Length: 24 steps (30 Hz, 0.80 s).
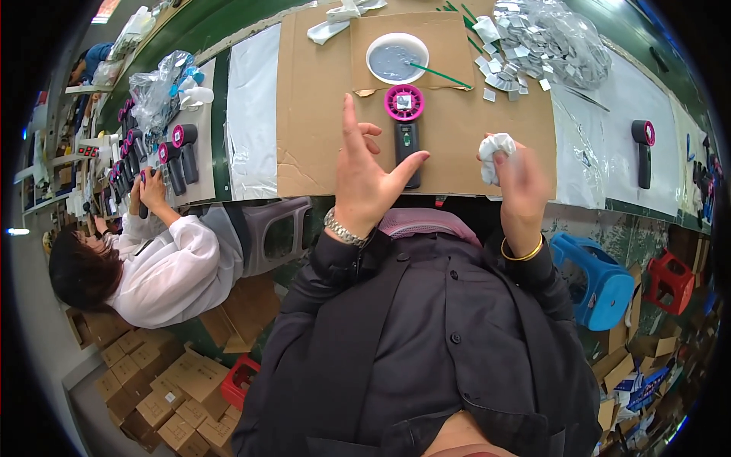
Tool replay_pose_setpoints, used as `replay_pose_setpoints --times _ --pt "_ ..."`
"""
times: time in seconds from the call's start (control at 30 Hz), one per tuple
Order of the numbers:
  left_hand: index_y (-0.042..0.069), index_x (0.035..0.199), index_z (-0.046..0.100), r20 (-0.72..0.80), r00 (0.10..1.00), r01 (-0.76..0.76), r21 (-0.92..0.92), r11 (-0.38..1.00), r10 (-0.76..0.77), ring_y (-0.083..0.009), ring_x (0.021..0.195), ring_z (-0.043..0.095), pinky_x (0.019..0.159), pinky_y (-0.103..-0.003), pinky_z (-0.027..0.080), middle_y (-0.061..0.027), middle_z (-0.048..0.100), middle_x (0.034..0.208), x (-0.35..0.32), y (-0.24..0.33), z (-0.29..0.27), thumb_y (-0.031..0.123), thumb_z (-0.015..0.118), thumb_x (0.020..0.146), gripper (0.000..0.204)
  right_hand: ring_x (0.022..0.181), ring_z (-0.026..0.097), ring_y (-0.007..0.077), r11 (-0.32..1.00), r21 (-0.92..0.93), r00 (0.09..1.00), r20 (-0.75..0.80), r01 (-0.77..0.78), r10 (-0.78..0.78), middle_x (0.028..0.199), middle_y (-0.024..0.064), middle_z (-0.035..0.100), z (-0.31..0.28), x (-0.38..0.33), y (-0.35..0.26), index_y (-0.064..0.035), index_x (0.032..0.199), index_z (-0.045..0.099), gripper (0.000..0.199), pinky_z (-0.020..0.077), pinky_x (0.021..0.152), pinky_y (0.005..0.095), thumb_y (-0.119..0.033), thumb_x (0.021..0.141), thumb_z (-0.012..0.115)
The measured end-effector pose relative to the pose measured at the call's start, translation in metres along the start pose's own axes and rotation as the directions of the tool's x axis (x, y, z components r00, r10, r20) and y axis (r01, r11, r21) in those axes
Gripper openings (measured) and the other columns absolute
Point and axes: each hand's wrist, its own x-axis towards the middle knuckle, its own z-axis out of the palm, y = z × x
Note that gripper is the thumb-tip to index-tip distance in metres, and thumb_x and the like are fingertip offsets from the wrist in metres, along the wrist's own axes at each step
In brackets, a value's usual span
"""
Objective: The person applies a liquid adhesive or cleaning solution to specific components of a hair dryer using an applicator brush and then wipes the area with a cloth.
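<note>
A handheld fan with a pink round head and dark grey handle lies on the cardboard sheet before me. A small square piece sits at the centre of its head. My left hand is beside the handle with fingers stretched apart and nothing in it; the thumb reaches toward the handle's lower end. Off to the right of the fan, my right hand, partly blurred, pinches a crumpled white cloth. Beyond the fan stands a white bowl of greyish liquid or paste, with a green stick resting in it.
Small square pieces spill from a clear plastic bag at the far right. Another fan lies on the table's right. At left, a co-worker handles a fan near several others. A blue stool stands at lower right.
</note>
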Motion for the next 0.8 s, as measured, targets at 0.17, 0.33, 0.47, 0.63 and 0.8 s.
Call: replay_pose_setpoints --times 0.17,0.33,0.47,0.63,0.8 --pt "0.004 0.166 0.005 -0.014 0.999 -0.027 0.125 0.992 0.029 -0.0232 0.076 0.067 0.065 -0.039 0.052 -0.0119 0.066 0.099 0.014 -0.010 0.028 0.029 0.093 0.078 0.127 0.097 0.062 0.0066 0.998 -0.052 1.000 0.008 0.020 -0.020 0.110 0.0027 0.072 0.000 -0.002 -0.002 0.0026 0.131 0.066 0.028 0.0486 0.082 0.0215 -0.014 0.109 0.060" --pt "0.003 0.166 0.002 -0.032 0.998 -0.054 0.186 0.981 0.061 -0.0240 0.071 0.068 0.062 -0.039 0.053 -0.0102 0.065 0.086 0.013 -0.012 0.031 0.023 0.085 0.084 0.119 0.093 0.059 0.0053 0.992 -0.121 0.999 0.044 0.034 -0.029 0.108 0.0004 0.069 -0.001 -0.005 -0.004 0.0024 0.128 0.067 0.025 0.0472 0.079 0.0204 -0.012 0.109 0.060" --pt "0.003 0.166 0.001 -0.086 0.996 -0.005 0.117 0.993 0.015 -0.0251 0.072 0.069 0.064 -0.039 0.054 -0.0102 0.066 0.087 0.013 -0.015 0.012 0.019 0.079 0.085 0.114 0.091 0.058 0.0049 0.989 -0.143 0.996 0.076 0.049 -0.038 0.107 -0.0004 0.068 0.001 -0.004 -0.001 0.0023 0.128 0.067 0.025 0.0463 0.077 0.0199 -0.013 0.109 0.060" --pt "0.003 0.166 0.000 -0.289 0.955 0.127 0.178 0.976 -0.071 -0.0296 0.073 0.070 0.064 -0.042 0.055 -0.0108 0.069 0.091 0.033 -0.055 -0.059 0.022 0.078 0.085 0.114 0.088 0.057 0.0050 0.992 -0.124 0.996 0.091 0.030 -0.019 0.102 -0.0011 0.067 0.008 -0.002 -0.001 0.0016 0.127 0.068 0.024 0.0449 0.076 0.0193 -0.012 0.108 0.061" --pt "0.003 0.165 0.002 -0.398 0.911 0.291 0.440 0.850 -0.106 -0.0347 0.077 0.072 0.067 -0.047 0.054 -0.0132 0.072 0.096 0.052 -0.126 -0.142 0.025 0.079 0.085 0.113 0.088 0.059 0.0069 0.967 -0.225 0.986 0.140 0.121 -0.091 0.099 -0.0006 0.067 0.017 0.006 -0.002 0.0012 0.126 0.069 0.023 0.0469 0.077 0.0210 -0.009 0.106 0.064"
